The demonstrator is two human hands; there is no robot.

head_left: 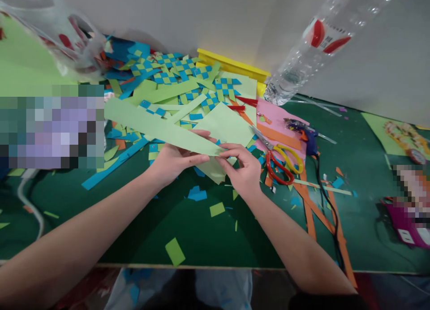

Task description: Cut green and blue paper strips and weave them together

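Note:
A long light-green paper strip point(157, 124) slants from the upper left down to my hands over the middle of the table. My left hand point(176, 160) is closed around the strip near its lower end, thumb in front and fingers partly behind it. At the lower right tip, my right hand point(243, 166) pinches the strip between thumb and fingers. Behind the hands lies a light-green paper sheet point(223, 122). Woven blue-and-green paper fish point(226, 88) and loose strips are heaped beyond. Scissors point(280, 160) with red and yellow handles lie right of my right hand.
A plastic bottle point(302, 54) stands at the back right, near a yellow tray point(231, 63). A blue glue gun point(311, 142) with a black cord lies on pink paper point(280, 115). Orange strips point(314, 207) run to the front edge. A plastic bag point(57, 27) is back left.

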